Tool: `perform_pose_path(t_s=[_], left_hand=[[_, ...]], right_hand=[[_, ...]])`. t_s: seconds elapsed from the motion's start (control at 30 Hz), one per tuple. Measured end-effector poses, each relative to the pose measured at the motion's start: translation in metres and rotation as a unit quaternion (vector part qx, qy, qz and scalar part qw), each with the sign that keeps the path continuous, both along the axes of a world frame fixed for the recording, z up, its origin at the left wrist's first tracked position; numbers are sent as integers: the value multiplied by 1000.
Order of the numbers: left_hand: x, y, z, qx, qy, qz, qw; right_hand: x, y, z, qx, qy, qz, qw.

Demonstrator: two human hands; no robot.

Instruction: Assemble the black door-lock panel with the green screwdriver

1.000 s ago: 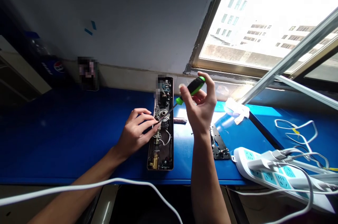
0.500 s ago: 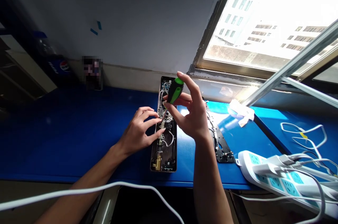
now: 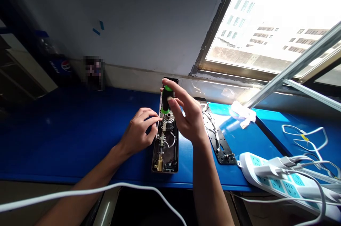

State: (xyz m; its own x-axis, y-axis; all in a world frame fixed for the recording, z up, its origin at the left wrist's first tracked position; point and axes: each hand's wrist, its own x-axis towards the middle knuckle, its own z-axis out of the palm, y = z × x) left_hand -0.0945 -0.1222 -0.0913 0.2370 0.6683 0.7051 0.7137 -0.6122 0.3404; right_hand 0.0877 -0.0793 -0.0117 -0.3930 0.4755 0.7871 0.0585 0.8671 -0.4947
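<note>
Your screwdriver's handle point(image 3: 167, 98) is glossy plastic, that little fitting point(image 3: 159, 164) is shiny brass, the drilled plate point(image 3: 222, 144) is black metal, and your bench top point(image 3: 80, 140) looks smooth, glossy blue.

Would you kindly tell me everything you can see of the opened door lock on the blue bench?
The door lock lies flat and open on the blue bench, a long, narrow dark casing with a glossy inside. It holds a shiny round metal mechanism, a loop of white wire and a brass fitting near the lower end. The right hand partly hides its upper end, holding a green-and-black screwdriver over it. The left hand is at its left edge.
</note>
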Motion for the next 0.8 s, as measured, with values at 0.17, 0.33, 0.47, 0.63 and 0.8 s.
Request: perform_pose_path(t_s=[0.17,0.33,0.47,0.63,0.8], left_hand=[[1,2,-2,3,-15,17,1000],[2,2,-3,1,-12,14,1000],[3,2,-4,6,-11,15,1000],[3,3,-5,7,-6,15,1000],[4,3,-5,9,-6,15,1000]], right_hand=[[4,-2,9,41,19,-90,995],[6,-4,14,8,4,-12,1000],[2,-4,14,26,34,-49,998],[-1,-5,13,28,25,-48,998],[-2,-5,12,31,50,-52,997]])
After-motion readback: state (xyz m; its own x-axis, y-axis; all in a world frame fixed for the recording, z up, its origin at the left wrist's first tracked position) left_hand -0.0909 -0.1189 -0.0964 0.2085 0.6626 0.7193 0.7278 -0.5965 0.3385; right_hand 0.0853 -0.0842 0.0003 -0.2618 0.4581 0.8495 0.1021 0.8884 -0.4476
